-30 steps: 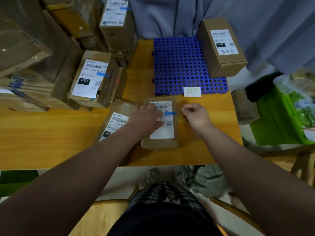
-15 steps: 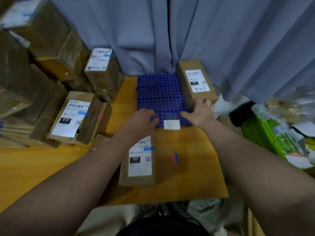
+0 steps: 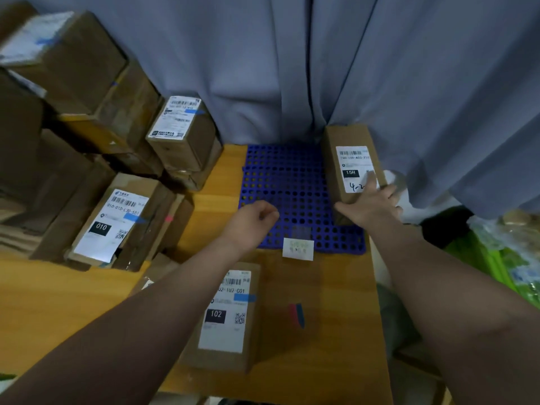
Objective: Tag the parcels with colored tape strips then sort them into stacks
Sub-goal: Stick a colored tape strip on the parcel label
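Two hands have been taken off the 102 parcel (image 3: 228, 317) w/in the last sec, and the view has been lifted toward the curtain (image 3: 292, 68).

The wooden table (image 3: 43, 302) is as before, w/ the stack of boxes (image 3: 87, 83) at its left. That incl. the 010 parcel (image 3: 117, 220), already marked w/ a blue strip. The blue grid mat (image 3: 286, 176) at the far end is now being reached over. On its right part the 15H parcel (image 3: 350, 168) lies flat. No coloured strip can be made out on its label, so it is judged the next to be tagged.

The 102 parcel has been left flat near the front edge, partly under the L forearm. Its blue tape strip (image 3: 245, 297) is stuck across the label, so tagging is judged done and sorting not yet.

The R hand (image 3: 371, 206) has been moved from that strip to the near end of the 15H parcel. Its fingers are spread and laid on the top and right side, w/ the thumb stretched along the near end. Contact is made, but no closed grip is shown (blur). The L hand (image 3: 251, 220) is held over the mat's near-left part, fingers loosely curled, nothing seen in them, clear of both parcels.

The white note (image 3: 298, 249) at the mat's near edge is unmoved. The red and blue spare strips (image 3: 296, 315) on the table, right of the 102 parcel, are untouched.
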Motion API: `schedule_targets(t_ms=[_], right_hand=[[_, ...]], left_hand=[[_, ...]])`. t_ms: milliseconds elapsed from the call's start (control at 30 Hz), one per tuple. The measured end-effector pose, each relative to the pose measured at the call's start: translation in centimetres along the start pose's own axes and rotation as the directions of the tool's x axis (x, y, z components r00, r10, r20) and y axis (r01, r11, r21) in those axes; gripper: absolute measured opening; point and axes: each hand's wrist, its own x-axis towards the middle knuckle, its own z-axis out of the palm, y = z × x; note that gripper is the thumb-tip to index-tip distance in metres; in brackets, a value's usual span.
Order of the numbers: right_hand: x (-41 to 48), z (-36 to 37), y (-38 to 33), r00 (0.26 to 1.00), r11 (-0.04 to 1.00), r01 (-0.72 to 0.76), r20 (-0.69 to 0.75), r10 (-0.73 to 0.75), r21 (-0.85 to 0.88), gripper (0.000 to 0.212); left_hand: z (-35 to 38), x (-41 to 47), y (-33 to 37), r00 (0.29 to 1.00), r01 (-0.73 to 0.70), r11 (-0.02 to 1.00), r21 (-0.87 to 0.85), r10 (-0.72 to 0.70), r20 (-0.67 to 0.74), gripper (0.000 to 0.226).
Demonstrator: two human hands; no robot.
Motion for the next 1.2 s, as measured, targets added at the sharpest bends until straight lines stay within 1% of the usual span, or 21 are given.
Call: schedule_targets(t_ms=[133,233,300,333,400,467,533,600,633,667,733,800,867,900,933,1067,1133,1200], right_hand=[[-1.3,-0.2,-0.4,0.998,0.997,0.022,-0.06,-0.018,0.069,0.103],[-4.2,0.3,-1.4,0.985,0.976,0.136,-0.128,-0.115,0.17,0.103],[-6.9,1.0,-2.1,0.967,0.941,0.226,-0.175,-0.186,0.253,0.107],[-8.5,1.5,-2.3,0.956,0.918,0.269,-0.201,-0.215,0.293,0.109],[-11.7,2.3,-2.8,0.925,0.849,0.359,-0.269,-0.268,0.388,0.111],[-14.8,2.8,-3.4,0.88,0.779,0.456,-0.349,-0.322,0.43,0.11],[-17.7,3.3,-4.1,0.832,0.736,0.534,-0.415,-0.368,0.417,0.108],[-20.1,3.5,-4.7,0.798,0.701,0.584,-0.45,-0.401,0.41,0.106],[-21.0,3.5,-5.0,0.794,0.674,0.594,-0.452,-0.406,0.439,0.104],[-21.7,3.3,-5.3,0.799,0.639,0.595,-0.445,-0.405,0.487,0.099],[-22.6,2.7,-5.8,0.82,0.568,0.573,-0.421,-0.389,0.591,0.086],[-23.5,1.7,-6.5,0.854,0.492,0.511,-0.353,-0.381,0.705,0.072],[-24.6,0.9,-7.4,0.874,0.342,0.421,-0.275,-0.4,0.84,0.062],[-25.0,0.8,-7.6,0.875,0.278,0.384,-0.251,-0.414,0.88,0.059],[-25.4,0.9,-7.9,0.874,0.247,0.36,-0.233,-0.426,0.9,0.058],[-26.6,2.3,-8.2,0.887,0.238,0.27,-0.145,-0.439,0.933,0.055],[-27.2,2.9,-8.1,0.894,0.238,0.234,-0.112,-0.433,0.943,0.053],[-27.6,3.2,-8.2,0.9,0.248,0.22,-0.098,-0.424,0.943,0.051]], left_hand=[[0.0,-0.3,-0.2,0.999,0.049,0.993,-0.107,-0.049,0.0,0.025],[-0.1,-0.6,0.0,0.997,0.065,0.98,-0.191,-0.071,-0.026,0.032],[-0.3,-1.1,0.3,0.993,0.098,0.957,-0.273,-0.112,-0.036,0.048],[-0.4,-1.4,0.5,0.989,0.126,0.928,-0.35,-0.145,-0.028,0.059],[-1.0,-2.4,0.8,0.979,0.179,0.833,-0.524,-0.203,0.012,0.078],[-1.8,-3.8,0.8,0.974,0.201,0.753,-0.627,-0.219,0.049,0.091],[-2.6,-5.2,0.3,0.981,0.173,0.702,-0.691,-0.189,0.054,0.098],[-3.7,-6.8,-0.4,0.99,0.093,0.678,-0.73,-0.144,-0.008,0.089],[-4.4,-7.6,-1.0,0.991,0.056,0.678,-0.733,-0.126,-0.04,0.085],[-5.3,-8.5,-1.5,0.993,0.03,0.685,-0.728,-0.107,-0.059,0.084],[-7.0,-10.1,-2.8,0.996,-0.015,0.728,-0.686,-0.047,-0.072,0.087],[-8.3,-11.8,-3.9,0.999,-0.041,0.765,-0.643,0.009,-0.052,0.09],[-9.1,-13.4,-5.0,0.997,-0.074,0.784,-0.617,0.074,-0.026,0.093],[-9.3,-14.1,-5.4,0.995,-0.086,0.786,-0.612,0.103,-0.007,0.096],[-9.4,-14.9,-5.8,0.992,-0.086,0.784,-0.615,0.121,0.015,0.097],[-9.3,-16.7,-7.1,0.993,-0.048,0.769,-0.637,0.107,0.055,0.088],[-9.2,-17.3,-7.4,0.992,-0.049,0.78,-0.624,0.111,0.061,0.082],[-9.1,-17.5,-7.9,0.994,-0.026,0.787,-0.616,0.087,0.069,0.077]])
